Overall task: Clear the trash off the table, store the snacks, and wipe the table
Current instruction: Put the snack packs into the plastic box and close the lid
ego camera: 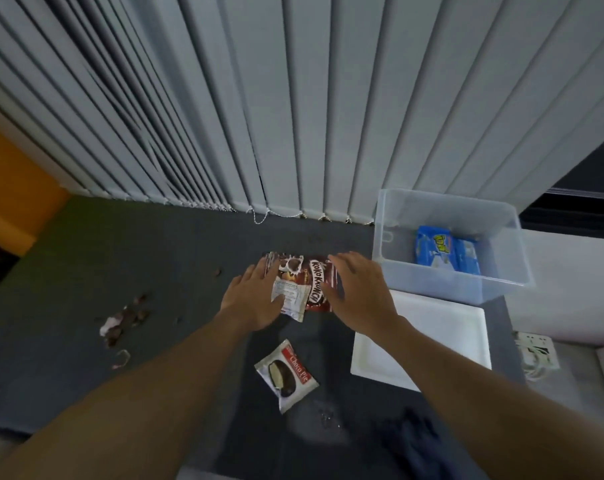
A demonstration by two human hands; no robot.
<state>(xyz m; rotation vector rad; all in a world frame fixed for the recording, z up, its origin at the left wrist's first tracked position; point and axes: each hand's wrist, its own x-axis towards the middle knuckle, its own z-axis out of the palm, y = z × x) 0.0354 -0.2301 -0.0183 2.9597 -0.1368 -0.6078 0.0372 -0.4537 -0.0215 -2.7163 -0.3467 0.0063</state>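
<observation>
Snack bag (309,284) sits longways between the open left hand (255,301), touching it, and open right hand (361,296), neither gripping yet.

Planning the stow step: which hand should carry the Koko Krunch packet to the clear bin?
Probably right. The right hand is at the Koko Krunch packet, on the side nearest the clear bin, which stands to its right; the left hand would have to cross over.

The Koko Krunch packet (307,285) and the Choco Pie wrapper (286,374) look like glossy printed foil. The storage box (501,278) is clear, smooth plastic. The desk (196,244) is dark and matt, and the vertical blinds (293,98) are smooth matt grey slats.
</observation>
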